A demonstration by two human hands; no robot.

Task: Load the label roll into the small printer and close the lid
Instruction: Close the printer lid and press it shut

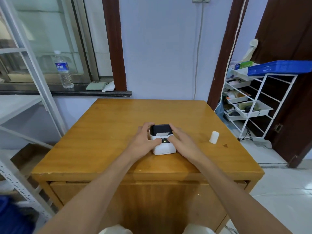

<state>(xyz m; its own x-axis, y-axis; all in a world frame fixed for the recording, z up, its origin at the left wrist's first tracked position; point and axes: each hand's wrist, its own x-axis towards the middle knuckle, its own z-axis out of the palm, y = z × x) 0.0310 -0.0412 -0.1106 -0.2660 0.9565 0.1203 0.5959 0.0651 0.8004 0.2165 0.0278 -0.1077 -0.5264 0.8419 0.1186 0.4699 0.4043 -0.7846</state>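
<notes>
Between the hands, the printer [163, 141] sits gripped at both flanks by left hand [143, 139] and right hand [181, 141], while the roll [214, 137], well right of them, looks light, crushable, best pinched mid-barrel.

White printer [164, 146], black lid [161, 128]

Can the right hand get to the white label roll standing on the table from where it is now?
Probably yes. The right hand rests on the printer, and the label roll stands upright further to the right, with only bare table between them.
</notes>
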